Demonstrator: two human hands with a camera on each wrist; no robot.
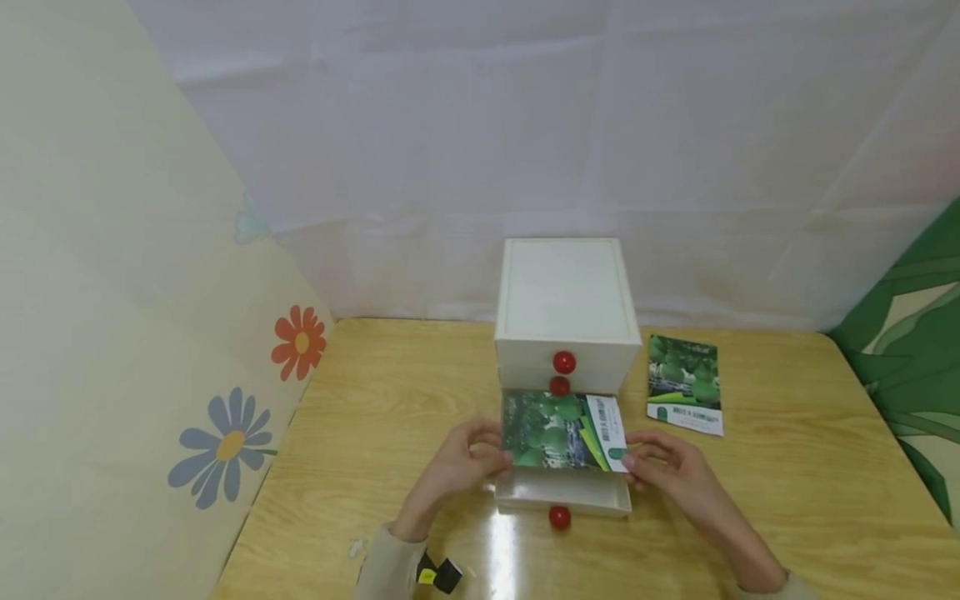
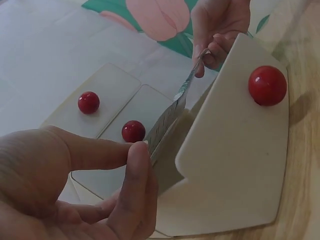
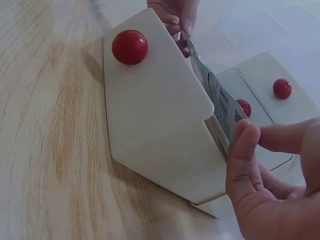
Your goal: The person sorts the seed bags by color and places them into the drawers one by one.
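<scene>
A thin, flat green-and-white printed packet lies across the top of a pulled-out white drawer, the lowest in a small box of drawers. My left hand pinches its left edge between thumb and fingertips. At the opposite edge my right hand holds it the same way. From the left wrist, the packet appears nearly edge-on, tilted over the drawer opening. The drawer front carries a round red knob. Inside the drawer, the packet hides most of the back part.
The white drawer box stands against the cloth-covered wall, with red knobs on its upper drawers. A second matching packet lies on the wooden table to its right. A small black-and-yellow item sits near my left sleeve.
</scene>
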